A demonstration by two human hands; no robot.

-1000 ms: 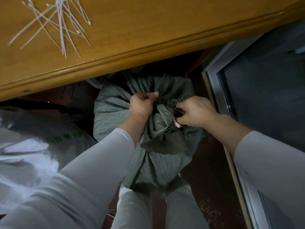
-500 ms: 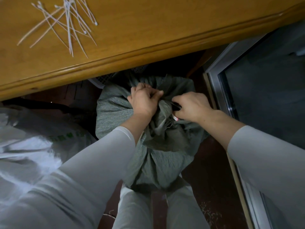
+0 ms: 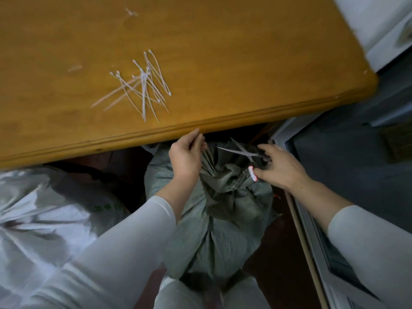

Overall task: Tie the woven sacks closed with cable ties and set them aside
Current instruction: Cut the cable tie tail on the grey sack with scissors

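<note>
A grey-green woven sack (image 3: 214, 233) stands on the floor between my knees, its neck (image 3: 225, 181) bunched tight under the table edge. My right hand (image 3: 281, 168) grips scissors (image 3: 242, 151) with a red-and-white handle, blades apart over the sack's top folds. My left hand (image 3: 186, 157) is raised beside the gathered top, fingers curled together close to the fabric; whether it pinches anything is hidden. Several white cable ties (image 3: 142, 85) lie in a loose heap on the wooden table (image 3: 223, 41).
A white woven sack (image 3: 44, 219) lies on the floor at my left, touching my left sleeve. The table's front edge (image 3: 245, 118) overhangs the grey-green sack. A sliding door frame (image 3: 312, 241) runs along the right. Dark red floor shows around the sack.
My left hand has let go of the sack's neck and lifted toward the table edge. My right hand has drawn back, and the scissors now show with blades apart. The view has tilted up.
</note>
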